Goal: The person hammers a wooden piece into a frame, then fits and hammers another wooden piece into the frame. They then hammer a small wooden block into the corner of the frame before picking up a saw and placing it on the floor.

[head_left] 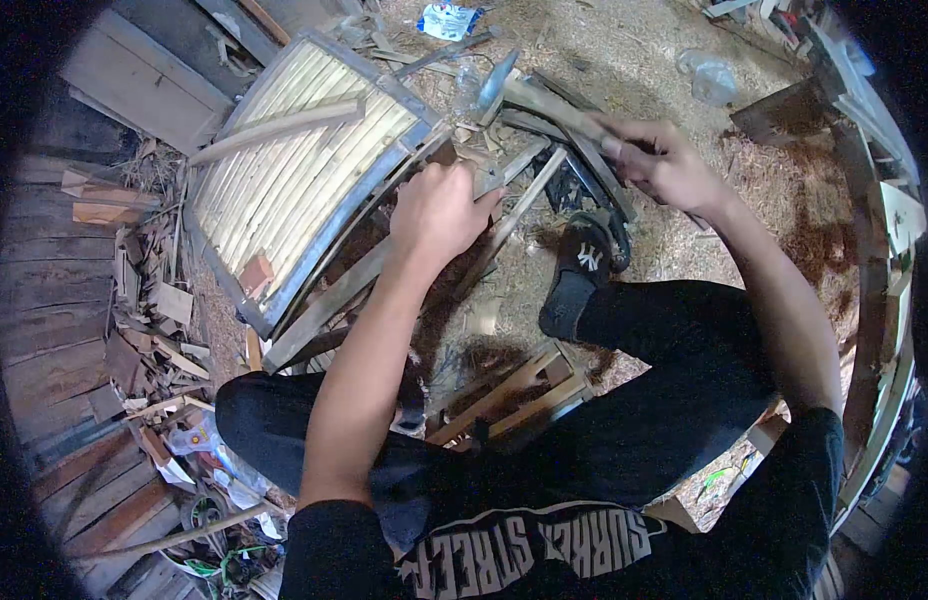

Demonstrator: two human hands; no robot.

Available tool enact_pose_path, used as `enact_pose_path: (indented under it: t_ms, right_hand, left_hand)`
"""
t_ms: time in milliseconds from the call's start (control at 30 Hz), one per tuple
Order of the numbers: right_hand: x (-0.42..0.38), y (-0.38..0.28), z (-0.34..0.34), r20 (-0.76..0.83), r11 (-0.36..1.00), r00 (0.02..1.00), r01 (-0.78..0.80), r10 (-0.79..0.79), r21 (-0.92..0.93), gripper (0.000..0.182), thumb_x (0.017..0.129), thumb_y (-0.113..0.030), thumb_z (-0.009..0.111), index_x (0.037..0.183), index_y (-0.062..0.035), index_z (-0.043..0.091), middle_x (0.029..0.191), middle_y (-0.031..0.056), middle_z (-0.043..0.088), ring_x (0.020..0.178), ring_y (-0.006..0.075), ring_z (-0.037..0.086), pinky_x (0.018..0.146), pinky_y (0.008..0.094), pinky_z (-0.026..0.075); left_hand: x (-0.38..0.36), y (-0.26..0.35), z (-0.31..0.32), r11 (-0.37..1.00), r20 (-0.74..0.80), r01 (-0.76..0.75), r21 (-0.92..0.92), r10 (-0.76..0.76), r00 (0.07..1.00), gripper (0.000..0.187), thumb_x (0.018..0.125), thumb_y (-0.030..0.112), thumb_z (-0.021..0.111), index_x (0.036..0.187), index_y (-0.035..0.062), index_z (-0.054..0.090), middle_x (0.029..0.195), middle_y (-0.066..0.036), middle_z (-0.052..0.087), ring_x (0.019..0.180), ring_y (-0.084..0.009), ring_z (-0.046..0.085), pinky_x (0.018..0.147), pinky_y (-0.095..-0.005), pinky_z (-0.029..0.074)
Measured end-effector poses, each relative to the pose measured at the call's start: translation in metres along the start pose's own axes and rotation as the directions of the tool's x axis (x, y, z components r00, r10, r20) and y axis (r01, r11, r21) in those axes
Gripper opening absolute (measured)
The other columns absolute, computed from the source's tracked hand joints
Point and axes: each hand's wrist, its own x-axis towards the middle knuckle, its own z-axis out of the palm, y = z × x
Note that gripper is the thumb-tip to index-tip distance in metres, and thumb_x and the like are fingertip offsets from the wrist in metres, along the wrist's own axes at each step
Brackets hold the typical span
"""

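My right hand [674,170] is closed around the wooden handle of a hammer [559,112], whose metal head points up and to the left. My left hand [436,208] is closed at the near right edge of a slatted panel [294,160] with a grey frame. A brown piece of wood [443,154] juts out above its fingers; the rest of that grip is hidden. Across the panel lies a loose wooden strip [284,130], and a small wood block [256,273] sits at its lower corner. Wooden bars [519,205] run beside my left hand.
A sandalled foot [587,258] rests below the hammer. Between my legs stands a low wooden frame [519,395]. Scrap wood [149,330] is heaped along the left wall. Plastic bags [709,78] lie on the shavings-covered floor, and a long wooden structure [879,250] borders the right.
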Motion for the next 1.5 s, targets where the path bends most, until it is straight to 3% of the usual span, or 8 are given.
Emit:
enact_pose_path:
  t_ms: [133, 500, 567, 700, 833, 900, 1033, 1500]
  right_hand:
    - [0.0, -0.008, -0.011, 0.301, 0.946, 0.95, 0.169, -0.082, -0.276, 0.039, 0.105, -0.02, 0.061, 0.142, -0.0109, 0.064, 0.077, -0.0005, 0.062, 0.069, 0.0064, 0.048, 0.064, 0.0239, 0.042]
    - [0.01, -0.002, -0.016, 0.275, 0.996, 0.958, -0.067, 0.08, -0.054, 0.043, 0.104, -0.018, 0.062, 0.146, -0.0081, 0.06, 0.065, -0.0052, 0.047, 0.055, 0.0056, 0.042, 0.049, 0.0263, 0.033]
    - [0.013, 0.006, -0.002, 0.037, 0.994, 0.999, -0.037, 0.034, 0.106, 0.042, 0.104, -0.017, 0.062, 0.145, -0.0082, 0.061, 0.065, -0.0058, 0.047, 0.054, 0.0054, 0.039, 0.048, 0.026, 0.031]
    - [0.018, 0.006, -0.023, 0.305, 0.985, 0.952, 0.034, 0.02, -0.17, 0.04, 0.104, -0.027, 0.063, 0.14, -0.0109, 0.066, 0.084, 0.0001, 0.065, 0.07, 0.0071, 0.051, 0.062, 0.0247, 0.044]
    - [0.017, 0.0, -0.022, 0.102, 0.987, 0.982, -0.162, 0.16, 0.018, 0.041, 0.104, -0.029, 0.063, 0.141, -0.0113, 0.065, 0.082, -0.0005, 0.065, 0.068, 0.0071, 0.051, 0.06, 0.0252, 0.044]
    - [0.02, 0.011, -0.031, 0.26, 0.928, 0.96, 0.191, -0.108, -0.321, 0.042, 0.104, -0.029, 0.063, 0.144, -0.0146, 0.063, 0.07, -0.0044, 0.054, 0.06, 0.0044, 0.044, 0.051, 0.0227, 0.036]
    - [0.009, -0.003, -0.025, 0.094, 0.992, 0.988, -0.123, 0.121, 0.017, 0.039, 0.104, -0.028, 0.064, 0.141, -0.0145, 0.066, 0.069, -0.0036, 0.055, 0.059, 0.0068, 0.046, 0.051, 0.027, 0.037]
    - [0.009, 0.005, -0.026, 0.211, 0.99, 0.976, -0.018, 0.047, -0.138, 0.04, 0.103, -0.026, 0.065, 0.14, -0.0123, 0.066, 0.069, -0.0049, 0.053, 0.063, 0.0066, 0.045, 0.055, 0.0262, 0.037]
  left_hand:
    - [0.0, 0.005, -0.005, 1.0, 0.009, 0.021, -0.005, -0.021, 1.0, 0.045, 0.087, 0.041, 0.079, 0.096, -0.0029, 0.074, 0.082, -0.028, 0.071, 0.084, -0.0449, 0.072, 0.079, -0.0519, 0.058]
    - [0.002, -0.006, -0.009, 0.997, 0.013, -0.019, -0.072, 0.02, 1.0, 0.042, 0.088, 0.034, 0.079, 0.111, 0.0003, 0.073, 0.08, -0.026, 0.072, 0.081, -0.0415, 0.074, 0.079, -0.049, 0.061]
    - [0.004, -0.01, 0.002, 0.996, -0.081, -0.04, -0.077, 0.033, 0.996, 0.042, 0.085, 0.037, 0.082, 0.1, -0.0017, 0.075, 0.078, -0.029, 0.07, 0.078, -0.0443, 0.072, 0.077, -0.0498, 0.058]
    - [0.0, 0.001, -0.008, 0.998, 0.026, -0.01, -0.067, 0.012, 1.0, 0.037, 0.088, 0.034, 0.079, 0.102, -0.0006, 0.075, 0.078, -0.026, 0.072, 0.079, -0.0421, 0.074, 0.077, -0.0497, 0.061]
    - [-0.001, -0.004, 0.0, 0.992, -0.091, -0.093, -0.081, 0.086, 0.992, 0.036, 0.089, 0.033, 0.079, 0.096, -0.002, 0.074, 0.077, -0.026, 0.071, 0.076, -0.0424, 0.074, 0.073, -0.0491, 0.061]
    - [-0.002, -0.005, 0.001, 0.992, -0.092, -0.108, -0.057, 0.103, 0.991, 0.036, 0.089, 0.033, 0.079, 0.095, -0.0025, 0.074, 0.076, -0.026, 0.071, 0.076, -0.0424, 0.074, 0.072, -0.0488, 0.061]
    - [-0.001, -0.009, 0.004, 0.992, -0.106, -0.094, -0.082, 0.086, 0.991, 0.041, 0.087, 0.035, 0.081, 0.106, -0.0007, 0.076, 0.075, -0.028, 0.069, 0.074, -0.0448, 0.071, 0.074, -0.0492, 0.058]
    - [-0.006, -0.001, -0.001, 0.989, -0.086, -0.075, -0.124, 0.064, 0.994, 0.04, 0.087, 0.034, 0.08, 0.104, -0.0026, 0.075, 0.073, -0.031, 0.067, 0.074, -0.0441, 0.071, 0.072, -0.0502, 0.057]
